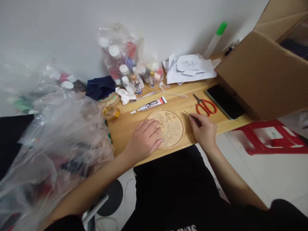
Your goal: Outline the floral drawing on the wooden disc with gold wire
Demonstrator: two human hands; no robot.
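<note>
A round wooden disc [174,131] with a carved pattern lies on the wooden table near its front edge. My left hand [146,138] rests over the disc's left part, palm down, fingers spread a little and nothing visibly held. Right of the disc, my right hand [203,128] pinches thin metal tweezers [185,113] whose tips point left, towards the disc but off it. Just behind the disc lies a B-7000 glue tube [152,104] with its white cap to the left. Red-handled scissors [205,106] lie behind my right hand.
A dark phone [225,102] lies beside a large cardboard box [262,73] at the right. Small bottles [136,84], plastic bags [120,48] and paper sheets [190,69] line the back. A roll of yellow tape [111,112] sits at the left, beside crumpled plastic [69,128]. A red stool [271,138] stands below right.
</note>
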